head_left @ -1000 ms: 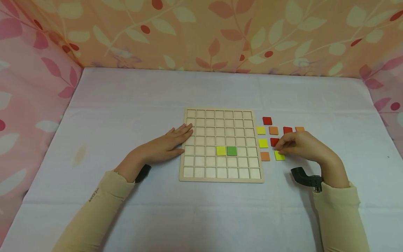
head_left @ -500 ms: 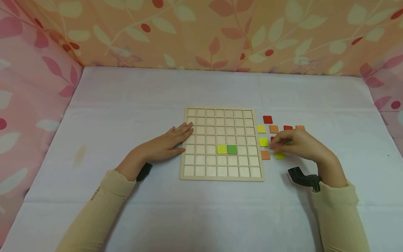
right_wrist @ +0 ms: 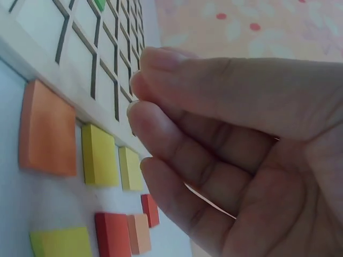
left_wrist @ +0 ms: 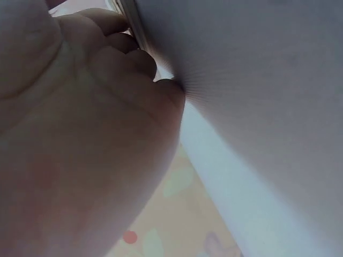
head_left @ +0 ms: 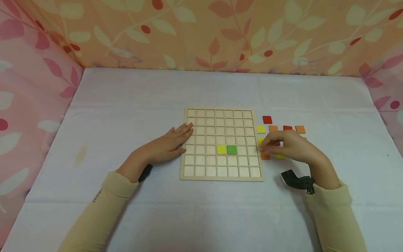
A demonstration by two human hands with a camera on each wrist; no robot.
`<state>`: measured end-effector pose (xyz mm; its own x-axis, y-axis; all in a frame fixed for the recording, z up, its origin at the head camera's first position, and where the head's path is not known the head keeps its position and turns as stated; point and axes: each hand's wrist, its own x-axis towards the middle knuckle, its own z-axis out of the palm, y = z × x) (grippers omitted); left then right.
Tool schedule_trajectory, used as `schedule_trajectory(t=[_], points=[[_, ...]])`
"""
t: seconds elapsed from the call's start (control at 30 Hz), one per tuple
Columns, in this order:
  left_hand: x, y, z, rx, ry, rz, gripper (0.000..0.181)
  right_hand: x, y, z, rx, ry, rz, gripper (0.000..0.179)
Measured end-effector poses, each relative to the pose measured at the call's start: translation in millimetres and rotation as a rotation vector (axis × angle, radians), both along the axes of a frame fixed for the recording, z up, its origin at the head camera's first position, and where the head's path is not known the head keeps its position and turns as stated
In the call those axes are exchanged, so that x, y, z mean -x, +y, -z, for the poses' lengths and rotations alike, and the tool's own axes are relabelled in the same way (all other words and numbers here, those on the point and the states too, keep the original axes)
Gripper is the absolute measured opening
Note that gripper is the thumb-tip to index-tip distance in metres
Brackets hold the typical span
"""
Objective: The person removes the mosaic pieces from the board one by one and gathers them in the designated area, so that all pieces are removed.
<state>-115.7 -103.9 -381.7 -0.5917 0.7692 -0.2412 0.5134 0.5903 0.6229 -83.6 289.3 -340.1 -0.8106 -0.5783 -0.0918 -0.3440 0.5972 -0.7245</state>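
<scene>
A square wooden grid board (head_left: 221,178) lies on the cloth, with a yellow tile (head_left: 221,149) and a green tile (head_left: 232,149) in neighbouring cells. My left hand (head_left: 157,147) rests at the board's left edge, its fingers laid over the rim. Over the loose tiles at the board's right side is my right hand (head_left: 292,145), its fingertips drawn together close to the right edge. In the right wrist view, the thumb and fingers (right_wrist: 155,123) are bent toward one another; no tile shows between them, and the far side of the fingertips is hidden.
Beside the board lie several loose tiles, including a red tile (head_left: 267,119), an orange tile (right_wrist: 48,128) and a yellow tile (right_wrist: 99,155). Some are partly covered by the right hand. White cloth (head_left: 157,213) covers the table, and a floral curtain (head_left: 189,35) hangs behind it.
My right hand has moved left from above the yellow tile's upper edge to the board's right edge. The left hand stays on the board; the tiles in the cells are unchanged.
</scene>
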Motion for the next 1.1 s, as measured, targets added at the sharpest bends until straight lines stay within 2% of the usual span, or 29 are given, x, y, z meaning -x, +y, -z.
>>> schedule_trajectory(t=[0.2,0.57,1.1], points=[[-0.7,2.6,-5.4,0.055,-0.028,-0.007,0.072,3.3,-11,0.4,0.025,0.003,-0.033,0.015],[-3.0,6.6,-10.5,0.079,-0.035,-0.026,0.075,13.4,-47,0.8,0.040,-0.107,-0.035,0.011],[-5.3,6.7,-4.8,0.070,-0.003,-0.042,0.074,20.0,-73,7.1,0.088,-0.120,-0.062,0.015]])
